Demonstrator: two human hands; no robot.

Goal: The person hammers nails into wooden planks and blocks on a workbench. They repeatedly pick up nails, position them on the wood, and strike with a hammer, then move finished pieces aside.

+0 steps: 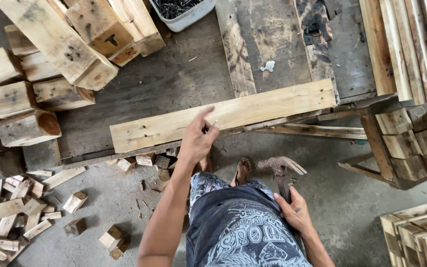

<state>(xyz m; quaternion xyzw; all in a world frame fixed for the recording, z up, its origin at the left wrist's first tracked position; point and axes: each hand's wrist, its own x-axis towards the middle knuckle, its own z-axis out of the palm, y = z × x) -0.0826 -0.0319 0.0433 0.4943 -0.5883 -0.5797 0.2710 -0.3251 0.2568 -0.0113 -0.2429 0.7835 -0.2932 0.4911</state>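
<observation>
The left hand [197, 140] is reaching with loose, empty fingers over the pale plank [223, 116] lying on the worktop [174, 81], while the right hand [295, 211] is gripping the hammer [281, 173] low, so placing a nail seems next.

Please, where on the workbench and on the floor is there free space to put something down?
On the workbench, the dark patch between the block pile, the white tub and the pale plank is bare. On the floor, grey concrete right of the hammer, before the stacked blocks, is free. The floor left of the left hand is crowded with offcuts.
</observation>
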